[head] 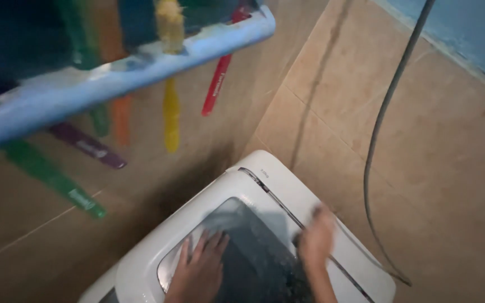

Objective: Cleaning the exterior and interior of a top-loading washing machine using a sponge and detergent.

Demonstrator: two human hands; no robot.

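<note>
A white top-loading washing machine (276, 182) stands in a tiled corner, with a dark glass lid (254, 247) on top. My left hand (200, 266) lies flat on the lid's left part, fingers spread. My right hand (316, 238) is blurred at the lid's right edge, near the machine's control strip (287, 210); I cannot tell whether it holds anything.
A pale blue shelf rail (141, 67) crosses the upper left, with several toothbrushes hanging through it, among them a red toothbrush (218, 78), a yellow toothbrush (170, 115) and a green toothbrush (57, 177). A grey hose (378, 129) runs down the beige tiled wall (433, 146) on the right.
</note>
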